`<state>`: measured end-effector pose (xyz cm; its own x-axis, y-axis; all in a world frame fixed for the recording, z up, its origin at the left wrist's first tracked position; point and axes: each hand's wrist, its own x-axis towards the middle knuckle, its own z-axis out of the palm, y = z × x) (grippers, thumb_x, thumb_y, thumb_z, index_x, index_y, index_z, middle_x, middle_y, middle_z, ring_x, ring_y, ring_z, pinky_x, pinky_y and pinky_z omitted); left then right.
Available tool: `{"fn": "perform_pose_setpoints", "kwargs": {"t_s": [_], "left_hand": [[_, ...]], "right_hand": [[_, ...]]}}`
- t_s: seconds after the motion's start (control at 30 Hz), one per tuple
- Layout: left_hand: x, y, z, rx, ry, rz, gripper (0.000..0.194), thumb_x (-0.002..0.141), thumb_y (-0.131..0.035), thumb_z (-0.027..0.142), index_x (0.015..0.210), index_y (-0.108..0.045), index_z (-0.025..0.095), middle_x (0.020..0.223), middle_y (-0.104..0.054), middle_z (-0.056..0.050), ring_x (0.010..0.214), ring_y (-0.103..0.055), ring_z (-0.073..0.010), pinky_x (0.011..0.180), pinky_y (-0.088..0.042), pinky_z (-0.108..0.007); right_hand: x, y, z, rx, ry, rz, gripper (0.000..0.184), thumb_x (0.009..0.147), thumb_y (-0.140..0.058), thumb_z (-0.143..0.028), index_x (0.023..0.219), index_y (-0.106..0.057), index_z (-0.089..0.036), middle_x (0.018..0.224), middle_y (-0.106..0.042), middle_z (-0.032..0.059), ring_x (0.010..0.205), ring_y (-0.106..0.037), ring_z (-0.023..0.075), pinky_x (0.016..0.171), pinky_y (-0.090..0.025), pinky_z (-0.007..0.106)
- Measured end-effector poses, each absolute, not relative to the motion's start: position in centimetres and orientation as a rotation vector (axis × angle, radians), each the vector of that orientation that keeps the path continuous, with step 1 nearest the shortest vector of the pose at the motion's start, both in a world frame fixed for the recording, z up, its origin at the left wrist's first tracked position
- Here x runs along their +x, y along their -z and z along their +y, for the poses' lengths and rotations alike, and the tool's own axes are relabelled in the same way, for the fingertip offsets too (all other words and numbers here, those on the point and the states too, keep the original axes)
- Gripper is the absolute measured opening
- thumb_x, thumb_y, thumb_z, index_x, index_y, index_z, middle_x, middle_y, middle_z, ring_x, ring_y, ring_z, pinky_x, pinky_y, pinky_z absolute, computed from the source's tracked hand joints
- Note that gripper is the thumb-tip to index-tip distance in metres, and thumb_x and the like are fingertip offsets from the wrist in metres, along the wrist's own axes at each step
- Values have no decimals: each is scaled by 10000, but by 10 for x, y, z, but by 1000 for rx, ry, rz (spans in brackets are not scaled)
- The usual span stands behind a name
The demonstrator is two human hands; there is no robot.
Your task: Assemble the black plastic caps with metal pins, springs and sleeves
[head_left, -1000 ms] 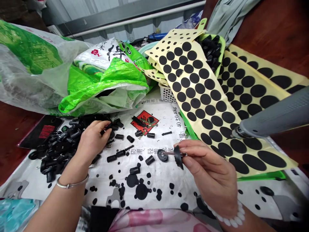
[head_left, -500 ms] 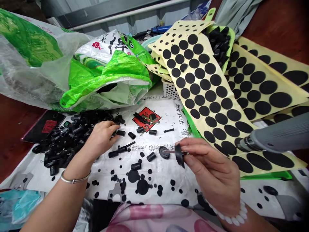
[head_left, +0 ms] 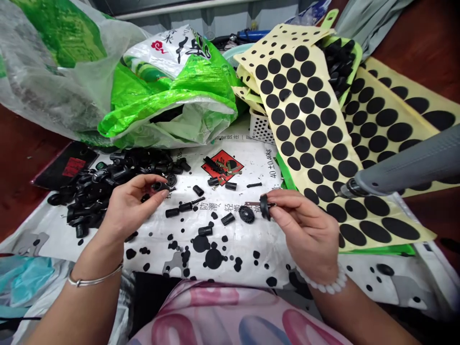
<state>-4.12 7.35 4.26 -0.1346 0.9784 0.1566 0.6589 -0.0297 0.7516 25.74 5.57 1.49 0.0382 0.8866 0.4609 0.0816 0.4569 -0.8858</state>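
Between the thumb and fingers of my left hand (head_left: 131,203) is a small black plastic cylinder (head_left: 159,186), seen partly end-on. It is just right of a heap of black plastic parts (head_left: 108,179). My right hand (head_left: 309,225) pinches a black round disc (head_left: 265,207), held on edge, with a thin metal piece sticking out to the left. Below and left of that disc, a black ridged wheel (head_left: 247,214) lies on the white sheet. Several loose black cylinders (head_left: 227,219) and a black ribbed plug (head_left: 254,185) are scattered between my hands.
Sheets of black round stickers (head_left: 318,139) cover the right side. A grey power screwdriver (head_left: 406,165) juts in from the right over them. Green and white sacks (head_left: 172,105) stand at the back left. A basket of black parts (head_left: 339,62) is at the back right.
My left hand has taken the cylinder from the sheet and drawn it back left. My right hand still holds the disc. The view has shifted slightly.
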Motion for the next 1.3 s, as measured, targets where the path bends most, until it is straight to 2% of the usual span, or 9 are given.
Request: {"fn": "perform_pose_setpoints", "kwargs": {"t_s": [0.17,0.33,0.47,0.7,0.87,0.93,1.03,1.1,1.3], "left_hand": [[-20,-30,45,1608,-1091,1577,274,757,-644,332,978,-585,182,949,-650,-48,779,-617,-155,701,-525,-279],[5,-18,30,1951,-957,1481,179,795,-621,275,952,-597,192,880,-633,-26,724,-598,-120,681,-512,-246],[11,-16,26,2101,-970,1379,162,827,-582,255,980,-600,206,892,-613,-32,780,-596,-136,683,-500,-242],[8,-18,13,2167,-936,1316,197,867,-489,212,1029,-601,215,900,-597,-48,817,-589,-155,693,-482,-257],[5,-12,9,2173,-786,1303,181,894,-458,252,1021,-578,206,870,-604,-40,776,-577,-145,668,-460,-248],[4,-8,9,2143,-739,1314,188,903,-445,271,1037,-563,211,854,-619,-29,759,-582,-143,658,-454,-249],[3,-7,8,2097,-729,1321,196,904,-430,266,1046,-555,216,871,-633,-26,774,-590,-149,667,-452,-257],[3,-10,8,2071,-712,1307,181,899,-427,257,1007,-564,213,845,-624,-22,759,-583,-148,656,-448,-257],[1,-18,5,2067,-639,1218,145,880,-409,203,823,-542,197,721,-564,0,656,-531,-125,591,-412,-240]], "right_hand": [[248,-19,55,-925,-796,-1472,118,809,-615,-105,873,-654,-195,914,-646,42,909,-603,170,780,-513,323],[230,-37,44,-839,-749,-1642,126,812,-606,-100,894,-640,-189,909,-643,53,898,-613,177,782,-526,340],[217,-45,38,-735,-634,-1796,124,816,-604,-103,922,-632,-161,936,-644,88,890,-617,176,781,-532,338],[200,-33,37,-622,-514,-2053,123,861,-535,-130,957,-611,-144,942,-643,123,874,-619,174,746,-551,318],[195,-25,43,-621,-603,-2077,95,872,-531,-152,933,-603,-140,920,-637,114,861,-614,159,755,-541,293],[198,-27,46,-599,-596,-2131,138,876,-539,-184,991,-588,-125,938,-633,123,872,-611,167,766,-536,296],[204,-34,50,-535,-502,-2320,335,889,-541,-309,1136,-539,-83,1005,-618,158,909,-604,202,765,-536,317],[207,-38,51,-519,-405,-2444,377,908,-499,-355,1164,-540,-82,1003,-617,160,885,-614,211,727,-540,318],[209,-34,50,-423,-124,-2535,301,919,-487,-317,1137,-567,-126,955,-647,132,822,-643,198,678,-549,311]]}}
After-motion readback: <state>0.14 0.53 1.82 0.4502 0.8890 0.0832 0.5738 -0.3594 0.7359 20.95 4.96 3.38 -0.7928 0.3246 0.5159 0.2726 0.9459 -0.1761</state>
